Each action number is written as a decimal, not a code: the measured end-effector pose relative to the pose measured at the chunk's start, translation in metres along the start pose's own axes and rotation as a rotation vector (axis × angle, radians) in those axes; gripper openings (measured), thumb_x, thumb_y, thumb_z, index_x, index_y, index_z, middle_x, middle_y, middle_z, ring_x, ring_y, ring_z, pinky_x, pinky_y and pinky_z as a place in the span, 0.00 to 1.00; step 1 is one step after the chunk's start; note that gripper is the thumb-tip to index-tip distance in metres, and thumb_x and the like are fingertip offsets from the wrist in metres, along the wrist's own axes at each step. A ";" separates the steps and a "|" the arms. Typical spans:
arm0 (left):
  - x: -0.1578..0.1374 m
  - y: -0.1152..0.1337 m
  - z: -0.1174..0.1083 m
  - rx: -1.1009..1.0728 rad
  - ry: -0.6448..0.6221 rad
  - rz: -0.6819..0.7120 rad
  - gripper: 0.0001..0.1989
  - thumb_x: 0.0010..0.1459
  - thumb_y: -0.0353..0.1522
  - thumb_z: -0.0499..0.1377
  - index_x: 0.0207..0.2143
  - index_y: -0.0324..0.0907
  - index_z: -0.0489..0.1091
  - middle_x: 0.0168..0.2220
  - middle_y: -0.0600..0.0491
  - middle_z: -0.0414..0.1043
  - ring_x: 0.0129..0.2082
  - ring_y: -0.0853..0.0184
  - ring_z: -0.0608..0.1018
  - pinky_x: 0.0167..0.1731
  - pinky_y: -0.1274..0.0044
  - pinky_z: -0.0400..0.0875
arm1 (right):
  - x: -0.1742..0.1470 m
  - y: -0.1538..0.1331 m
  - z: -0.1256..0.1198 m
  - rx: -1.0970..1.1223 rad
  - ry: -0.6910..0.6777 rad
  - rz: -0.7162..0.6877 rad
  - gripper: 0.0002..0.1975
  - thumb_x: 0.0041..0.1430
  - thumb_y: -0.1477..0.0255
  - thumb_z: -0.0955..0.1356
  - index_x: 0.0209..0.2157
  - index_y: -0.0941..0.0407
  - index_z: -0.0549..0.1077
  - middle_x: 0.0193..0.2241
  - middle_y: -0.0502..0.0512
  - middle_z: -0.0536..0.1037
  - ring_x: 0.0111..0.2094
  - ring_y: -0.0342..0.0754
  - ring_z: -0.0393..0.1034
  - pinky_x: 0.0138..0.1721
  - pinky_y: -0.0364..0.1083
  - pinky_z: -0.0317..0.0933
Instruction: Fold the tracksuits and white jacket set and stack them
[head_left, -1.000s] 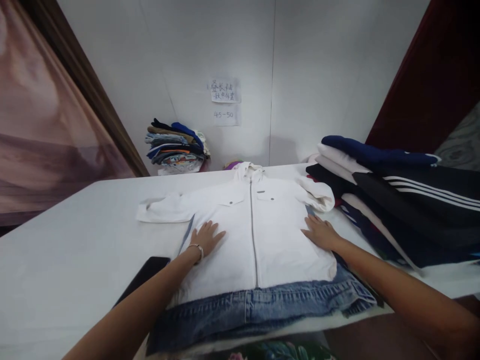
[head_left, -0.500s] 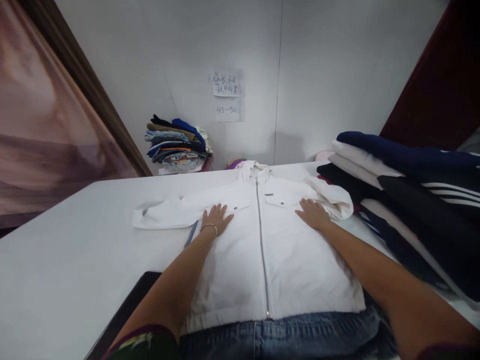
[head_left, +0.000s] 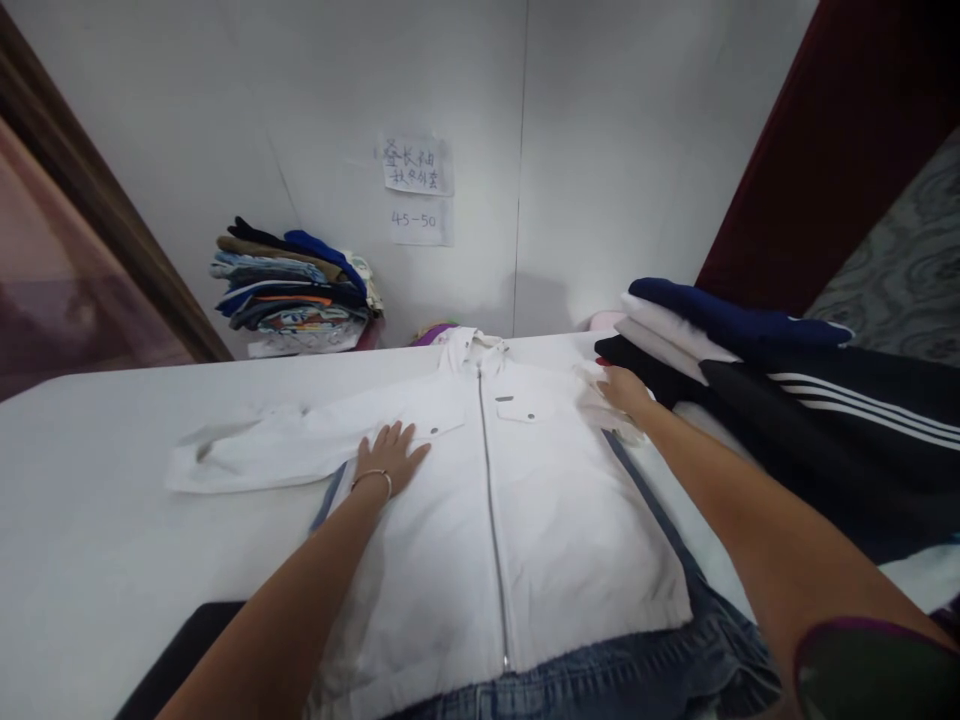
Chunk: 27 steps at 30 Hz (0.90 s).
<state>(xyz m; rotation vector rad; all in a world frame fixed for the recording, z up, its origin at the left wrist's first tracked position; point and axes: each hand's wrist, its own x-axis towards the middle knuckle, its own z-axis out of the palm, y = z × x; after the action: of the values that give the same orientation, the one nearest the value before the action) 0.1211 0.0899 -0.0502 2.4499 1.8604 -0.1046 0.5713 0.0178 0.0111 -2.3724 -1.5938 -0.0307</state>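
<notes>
A white zip-front jacket (head_left: 555, 500) lies face up on top of blue jeans (head_left: 600, 675), its zip closed and its collar at the far end. Fingers spread, my left hand (head_left: 390, 457) rests flat on the jacket's chest beside a buttoned pocket. The sleeve on the left (head_left: 255, 450) stretches out across the table. At the other side, my right hand (head_left: 624, 390) is closed on the jacket's right-side sleeve (head_left: 611, 418), near the shoulder. Part of that sleeve is hidden by the hand and smeared by motion.
A pile of dark and pale clothes (head_left: 750, 390) stands close by my right forearm. Another folded stack (head_left: 300, 290) sits behind the white table (head_left: 112, 480) at the far left. A black flat thing (head_left: 180, 655) lies near my left forearm. Paper signs (head_left: 418, 190) hang on the wall.
My right hand has moved off the jacket's chest and taken hold of the right-side sleeve, which has shifted inward. My left hand stays on the chest. The camera view has turned right.
</notes>
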 end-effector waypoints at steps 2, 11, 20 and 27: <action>0.000 0.000 0.000 -0.004 0.000 0.000 0.35 0.61 0.50 0.38 0.66 0.45 0.46 0.68 0.51 0.38 0.67 0.57 0.43 0.62 0.56 0.40 | 0.010 0.010 0.002 0.023 -0.033 0.094 0.19 0.55 0.67 0.67 0.46 0.64 0.72 0.46 0.70 0.74 0.51 0.61 0.67 0.50 0.54 0.59; 0.003 -0.001 0.003 0.017 -0.008 -0.009 0.35 0.61 0.51 0.37 0.66 0.45 0.45 0.68 0.52 0.37 0.67 0.58 0.43 0.62 0.57 0.39 | -0.004 0.041 0.019 0.427 0.186 0.279 0.11 0.55 0.69 0.64 0.30 0.61 0.75 0.29 0.62 0.77 0.38 0.55 0.72 0.39 0.50 0.63; 0.003 -0.002 0.004 0.003 0.008 0.007 0.35 0.61 0.51 0.38 0.66 0.45 0.46 0.68 0.51 0.38 0.67 0.58 0.44 0.61 0.56 0.40 | -0.044 0.001 -0.039 1.203 0.339 -0.007 0.28 0.52 0.52 0.66 0.48 0.56 0.72 0.32 0.52 0.78 0.34 0.49 0.72 0.34 0.47 0.67; -0.001 0.003 -0.005 -0.012 0.019 0.011 0.34 0.61 0.49 0.41 0.65 0.43 0.49 0.68 0.48 0.38 0.67 0.55 0.44 0.61 0.54 0.40 | -0.167 -0.020 -0.019 0.717 -0.128 -0.547 0.19 0.53 0.58 0.67 0.44 0.50 0.77 0.51 0.56 0.74 0.58 0.59 0.59 0.61 0.62 0.45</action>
<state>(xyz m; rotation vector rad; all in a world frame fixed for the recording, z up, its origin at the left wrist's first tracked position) 0.1234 0.0884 -0.0450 2.4616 1.8488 -0.0693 0.4908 -0.1308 0.0051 -1.3927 -1.8566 0.5000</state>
